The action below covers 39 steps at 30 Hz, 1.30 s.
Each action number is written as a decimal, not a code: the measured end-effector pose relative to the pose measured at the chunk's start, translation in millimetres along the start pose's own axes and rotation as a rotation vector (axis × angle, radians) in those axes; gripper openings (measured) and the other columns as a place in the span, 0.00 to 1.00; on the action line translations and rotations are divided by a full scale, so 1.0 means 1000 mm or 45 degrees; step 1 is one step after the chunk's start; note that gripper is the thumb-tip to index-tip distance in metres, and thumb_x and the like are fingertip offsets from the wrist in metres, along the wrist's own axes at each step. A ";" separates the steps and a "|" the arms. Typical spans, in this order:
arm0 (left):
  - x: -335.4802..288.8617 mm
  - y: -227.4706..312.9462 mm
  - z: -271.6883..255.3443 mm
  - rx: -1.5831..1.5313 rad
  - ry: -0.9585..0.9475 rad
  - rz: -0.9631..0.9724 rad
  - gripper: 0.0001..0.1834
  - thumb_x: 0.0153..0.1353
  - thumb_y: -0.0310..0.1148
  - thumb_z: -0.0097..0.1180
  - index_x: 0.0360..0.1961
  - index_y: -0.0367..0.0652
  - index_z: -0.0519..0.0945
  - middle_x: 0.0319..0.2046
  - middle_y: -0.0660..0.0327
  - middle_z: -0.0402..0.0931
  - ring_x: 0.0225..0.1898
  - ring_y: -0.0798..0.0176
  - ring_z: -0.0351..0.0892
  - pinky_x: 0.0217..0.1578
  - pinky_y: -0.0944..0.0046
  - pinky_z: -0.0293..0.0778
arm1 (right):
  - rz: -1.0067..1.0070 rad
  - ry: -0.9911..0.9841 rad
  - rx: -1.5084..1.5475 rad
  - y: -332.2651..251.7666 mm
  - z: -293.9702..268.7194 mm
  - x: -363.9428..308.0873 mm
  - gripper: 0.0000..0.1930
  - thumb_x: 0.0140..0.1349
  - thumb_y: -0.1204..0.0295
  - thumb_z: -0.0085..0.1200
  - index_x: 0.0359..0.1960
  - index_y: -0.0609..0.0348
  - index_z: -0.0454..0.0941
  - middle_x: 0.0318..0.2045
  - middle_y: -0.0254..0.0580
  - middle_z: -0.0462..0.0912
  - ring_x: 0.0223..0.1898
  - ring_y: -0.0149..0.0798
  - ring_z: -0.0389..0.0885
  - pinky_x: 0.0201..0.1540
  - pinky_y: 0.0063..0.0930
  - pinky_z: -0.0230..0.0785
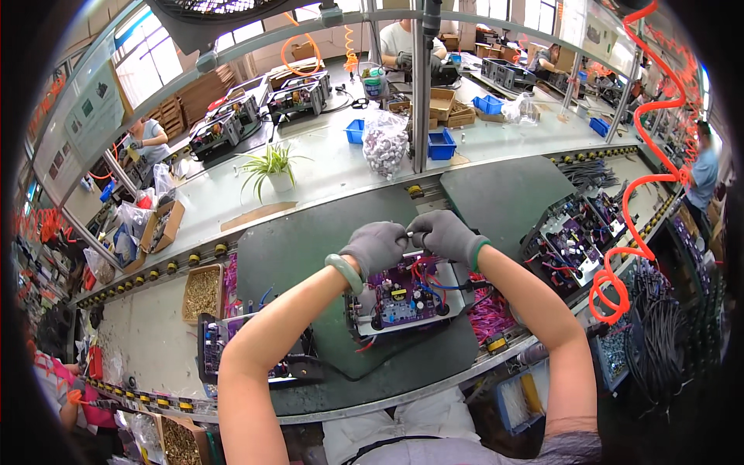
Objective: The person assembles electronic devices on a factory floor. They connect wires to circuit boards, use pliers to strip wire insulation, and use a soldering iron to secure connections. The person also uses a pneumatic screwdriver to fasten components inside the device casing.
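Note:
Both hands wear grey gloves and meet above the far edge of an open metal chassis (363,329). My left hand (377,245), with a bangle at its wrist, is closed in a pinch. Fingertip to fingertip with it, my right hand (448,235) is pinched too. Between them shows a small whitish piece (410,234), too small to tell its kind. Below the hands, a purple circuit board (401,304) with capacitors, a yellow-labelled transformer and red and blue wires sits in the chassis. The chassis rests on a dark green board (418,364).
Another open unit (211,349) stands left, partly behind my left forearm. More purple-board units (570,236) are at right, near a hanging orange coiled hose (647,182). Pink wires (490,318) lie beside the chassis. Beyond are a potted plant (280,178) and a bag of white parts (385,147).

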<state>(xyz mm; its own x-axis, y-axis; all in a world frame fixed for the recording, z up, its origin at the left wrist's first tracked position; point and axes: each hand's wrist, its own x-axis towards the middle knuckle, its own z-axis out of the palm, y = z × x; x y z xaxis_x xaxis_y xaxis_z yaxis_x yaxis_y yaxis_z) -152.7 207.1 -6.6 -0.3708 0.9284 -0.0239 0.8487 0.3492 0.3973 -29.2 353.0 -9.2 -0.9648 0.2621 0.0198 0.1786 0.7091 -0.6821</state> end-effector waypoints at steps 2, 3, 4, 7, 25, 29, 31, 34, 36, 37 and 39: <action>-0.007 -0.001 -0.005 0.172 0.064 0.053 0.16 0.62 0.42 0.48 0.42 0.48 0.83 0.40 0.53 0.81 0.45 0.49 0.80 0.51 0.54 0.73 | -0.008 -0.027 0.103 0.004 -0.005 -0.006 0.12 0.61 0.68 0.57 0.44 0.56 0.85 0.35 0.48 0.86 0.36 0.43 0.85 0.43 0.33 0.75; -0.014 -0.001 -0.009 0.187 0.048 -0.011 0.16 0.61 0.44 0.49 0.42 0.50 0.84 0.46 0.54 0.78 0.49 0.49 0.77 0.54 0.54 0.71 | -0.063 -0.036 0.041 0.013 -0.002 -0.005 0.13 0.61 0.68 0.56 0.45 0.55 0.84 0.35 0.46 0.87 0.36 0.41 0.85 0.44 0.32 0.75; -0.022 -0.006 -0.010 0.240 0.111 -0.001 0.16 0.61 0.44 0.49 0.42 0.50 0.84 0.46 0.54 0.78 0.48 0.48 0.77 0.54 0.53 0.71 | -0.083 -0.055 0.035 0.013 -0.003 -0.006 0.13 0.61 0.68 0.56 0.45 0.55 0.84 0.35 0.46 0.87 0.36 0.41 0.85 0.44 0.32 0.75; -0.046 -0.025 -0.002 0.394 0.290 0.056 0.16 0.62 0.44 0.49 0.39 0.48 0.84 0.43 0.53 0.78 0.46 0.47 0.77 0.52 0.51 0.72 | -0.062 -0.132 0.046 0.007 -0.005 -0.007 0.12 0.62 0.68 0.56 0.45 0.56 0.84 0.36 0.45 0.87 0.36 0.38 0.84 0.45 0.30 0.75; -0.059 -0.031 0.017 -0.054 0.397 -0.117 0.15 0.61 0.40 0.50 0.32 0.41 0.84 0.37 0.53 0.78 0.43 0.47 0.78 0.48 0.50 0.74 | -0.133 -0.637 -1.534 -0.050 0.001 0.021 0.10 0.52 0.72 0.59 0.36 0.56 0.87 0.37 0.47 0.87 0.42 0.49 0.86 0.42 0.41 0.78; -0.057 -0.024 0.013 -0.067 0.349 -0.152 0.14 0.60 0.40 0.50 0.33 0.44 0.85 0.39 0.55 0.79 0.44 0.49 0.79 0.49 0.51 0.74 | -0.206 -0.686 -1.534 -0.056 -0.002 0.018 0.09 0.51 0.71 0.61 0.35 0.56 0.87 0.35 0.46 0.87 0.39 0.49 0.87 0.40 0.41 0.79; -0.055 -0.025 0.014 -0.089 0.359 -0.149 0.13 0.60 0.40 0.51 0.34 0.45 0.85 0.39 0.55 0.80 0.45 0.50 0.79 0.49 0.52 0.73 | -0.243 -0.732 -1.579 -0.056 -0.003 0.025 0.10 0.49 0.68 0.63 0.33 0.55 0.87 0.34 0.46 0.87 0.38 0.48 0.87 0.39 0.41 0.79; -0.060 -0.033 0.013 -0.116 0.373 -0.153 0.13 0.60 0.40 0.52 0.33 0.45 0.85 0.39 0.55 0.79 0.44 0.49 0.79 0.49 0.52 0.73 | -0.299 -0.751 -1.579 -0.057 0.004 0.034 0.10 0.49 0.67 0.62 0.33 0.54 0.87 0.35 0.45 0.87 0.38 0.47 0.87 0.38 0.41 0.79; -0.060 -0.032 0.014 -0.123 0.388 -0.164 0.13 0.60 0.40 0.53 0.33 0.45 0.85 0.38 0.55 0.80 0.44 0.49 0.79 0.49 0.53 0.73 | -0.257 -0.764 -1.586 -0.063 0.002 0.030 0.10 0.50 0.67 0.62 0.34 0.53 0.87 0.35 0.44 0.87 0.39 0.47 0.87 0.37 0.41 0.79; -0.058 -0.032 0.015 -0.125 0.396 -0.165 0.14 0.60 0.40 0.53 0.33 0.45 0.86 0.38 0.55 0.80 0.44 0.49 0.79 0.49 0.53 0.73 | -0.238 -0.785 -1.579 -0.066 -0.001 0.029 0.10 0.50 0.67 0.62 0.35 0.53 0.87 0.35 0.45 0.87 0.39 0.47 0.87 0.37 0.41 0.79; -0.057 -0.031 0.017 -0.134 0.411 -0.182 0.14 0.60 0.41 0.53 0.34 0.45 0.86 0.38 0.54 0.80 0.43 0.49 0.79 0.49 0.53 0.73 | -0.221 -0.815 -1.560 -0.065 -0.002 0.028 0.11 0.50 0.67 0.62 0.35 0.54 0.87 0.35 0.45 0.87 0.38 0.47 0.87 0.38 0.41 0.79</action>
<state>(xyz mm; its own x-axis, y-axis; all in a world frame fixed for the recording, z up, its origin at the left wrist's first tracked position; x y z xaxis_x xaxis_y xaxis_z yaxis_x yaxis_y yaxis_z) -151.6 145.3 -33.1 -0.5972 0.7774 0.1975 0.7422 0.4421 0.5037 -67.8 315.5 36.8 -0.8518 0.0073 -0.5238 -0.2188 0.9036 0.3684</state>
